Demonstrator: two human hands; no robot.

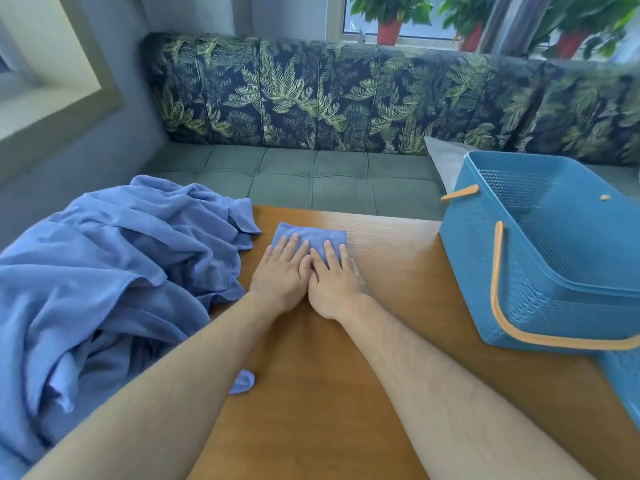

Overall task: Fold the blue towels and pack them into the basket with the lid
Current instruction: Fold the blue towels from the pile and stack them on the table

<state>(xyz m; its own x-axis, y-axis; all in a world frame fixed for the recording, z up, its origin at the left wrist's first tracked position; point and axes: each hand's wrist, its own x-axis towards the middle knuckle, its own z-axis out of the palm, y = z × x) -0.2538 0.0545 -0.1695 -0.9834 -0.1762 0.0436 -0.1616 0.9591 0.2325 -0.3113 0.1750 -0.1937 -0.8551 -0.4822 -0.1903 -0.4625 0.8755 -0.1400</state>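
Observation:
A small folded blue towel (311,233) lies flat on the wooden table (311,393). My left hand (282,273) and my right hand (334,280) press down on it side by side, fingers straight, thumbs touching. A heap of unfolded blue towels (104,271) covers the table's left side. The blue plastic basket (554,258) with orange handles stands at the right, its inside bare. A blue piece (623,379) at the right edge, below the basket, may be the lid.
Beyond the table runs a green cushioned bench (311,174) with a leaf-patterned backrest (346,98). A grey pillow (445,164) leans behind the basket. Potted plants (391,26) stand on the window sill.

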